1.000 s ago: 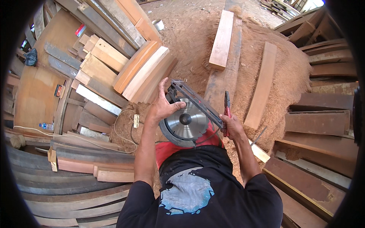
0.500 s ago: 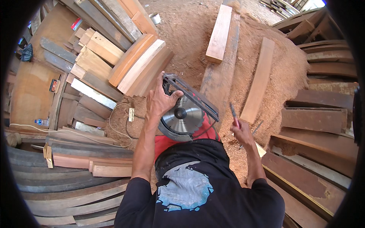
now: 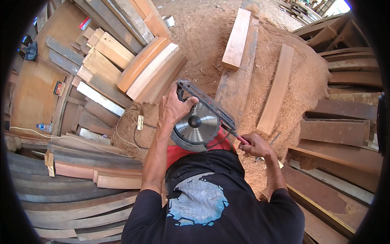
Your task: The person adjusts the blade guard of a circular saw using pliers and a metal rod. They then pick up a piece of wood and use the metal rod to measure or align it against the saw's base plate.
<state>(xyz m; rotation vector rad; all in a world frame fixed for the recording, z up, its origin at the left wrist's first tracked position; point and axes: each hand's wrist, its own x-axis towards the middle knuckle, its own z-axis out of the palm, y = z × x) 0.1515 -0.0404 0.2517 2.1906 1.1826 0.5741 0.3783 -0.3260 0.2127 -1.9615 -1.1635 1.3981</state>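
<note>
A circular saw [image 3: 207, 106] rests tilted over my lap, its round toothed blade [image 3: 206, 129] facing up and its slotted metal base plate along the upper right. My left hand [image 3: 172, 106] grips the plate's upper left end, thumb over the edge and fingers behind. My right hand [image 3: 256, 145], to the right of the saw, is closed around a slim red-handled tool [image 3: 243, 140]. The tool's front end meets the lower right corner of the base plate; its tip is hard to make out against the saw, so its exact kind does not show.
A pale wooden beam [image 3: 237, 39] lies on a long plank [image 3: 233, 87] ahead. Another board [image 3: 276, 89] lies on sawdust to its right. Stacked timber [image 3: 152, 73] stands at the left, with a cable [image 3: 118, 126] on the ground. Dark boards [image 3: 333, 130] line the right side.
My right hand has turned and moved left, bringing the red-handled tool from upright beside the saw to the base plate's lower corner. My left hand still holds the saw, nearly unmoved.
</note>
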